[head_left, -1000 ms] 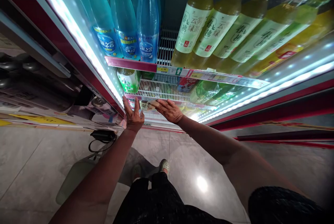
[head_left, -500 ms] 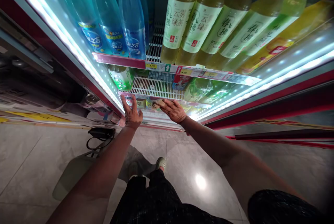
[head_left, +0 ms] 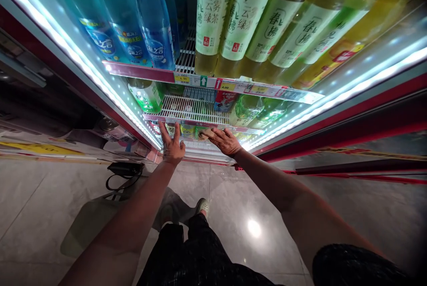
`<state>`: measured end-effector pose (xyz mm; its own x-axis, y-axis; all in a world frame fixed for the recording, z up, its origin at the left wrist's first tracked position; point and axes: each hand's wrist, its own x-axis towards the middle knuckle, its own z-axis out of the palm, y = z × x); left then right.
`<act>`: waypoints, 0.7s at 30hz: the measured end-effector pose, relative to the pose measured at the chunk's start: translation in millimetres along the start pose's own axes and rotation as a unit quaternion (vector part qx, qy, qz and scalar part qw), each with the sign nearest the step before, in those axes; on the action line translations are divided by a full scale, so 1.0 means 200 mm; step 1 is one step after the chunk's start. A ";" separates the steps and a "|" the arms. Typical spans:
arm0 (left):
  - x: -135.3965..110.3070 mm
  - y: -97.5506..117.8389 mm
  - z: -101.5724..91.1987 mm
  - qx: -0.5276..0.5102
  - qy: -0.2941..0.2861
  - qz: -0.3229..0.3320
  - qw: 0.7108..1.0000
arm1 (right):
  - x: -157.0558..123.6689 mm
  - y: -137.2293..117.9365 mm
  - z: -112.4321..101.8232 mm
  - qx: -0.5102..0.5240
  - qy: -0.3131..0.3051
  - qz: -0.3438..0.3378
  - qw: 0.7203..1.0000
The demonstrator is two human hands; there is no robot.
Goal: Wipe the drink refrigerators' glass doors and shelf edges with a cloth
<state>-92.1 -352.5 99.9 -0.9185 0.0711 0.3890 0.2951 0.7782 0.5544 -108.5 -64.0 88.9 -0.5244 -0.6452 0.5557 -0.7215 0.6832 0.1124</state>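
Observation:
My left hand [head_left: 172, 147] has its fingers spread and holds nothing; its fingertips reach the front edge of a lower fridge shelf [head_left: 190, 122]. My right hand [head_left: 227, 141] is at the same edge, further right, with a crumpled tan cloth [head_left: 206, 134] under its fingers. Behind the hands, a white wire rack [head_left: 190, 106] shows its bars. A green-labelled bottle [head_left: 147, 97] stands at the rack's left end. Toward the right are a red pack [head_left: 225, 100] and green bottles [head_left: 247, 110].
Above, the upper shelf's price strip [head_left: 213, 82] juts over the hands, with blue bottles [head_left: 156, 41] and green tea bottles [head_left: 213, 23] on it. Lit side frames flank the opening. A stool [head_left: 88, 226] and a black bag [head_left: 126, 169] are at lower left.
The view has shifted slightly, so the shelves and bottles sit further left. The right hand with the cloth has moved a little to the right relative to the shelf; the left stays spread.

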 end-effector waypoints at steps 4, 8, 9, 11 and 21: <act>0.00 0.01 0.02 0.003 0.000 -0.022 1.000 | -0.05 0.01 -0.02 -0.008 -0.031 0.008 0.999; 0.00 0.00 0.06 0.004 0.000 -0.039 0.999 | -0.11 0.03 -0.02 -0.002 -0.068 0.059 0.996; 0.00 0.00 0.07 0.005 0.000 -0.042 0.999 | -0.12 0.03 -0.01 0.005 -0.073 0.066 0.995; 0.00 0.00 0.08 0.009 0.002 -0.042 0.999 | -0.15 0.04 -0.01 0.022 -0.077 0.060 0.995; -0.01 0.04 0.16 0.045 0.023 0.026 0.998 | -0.32 0.10 -0.04 -0.051 -0.037 0.115 0.991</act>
<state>-96.0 -325.6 79.5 -0.8892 0.0863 0.4494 0.3155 0.8268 0.4656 -85.8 -5.3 62.7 -0.7035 -0.4892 0.5156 -0.5316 0.8436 0.0751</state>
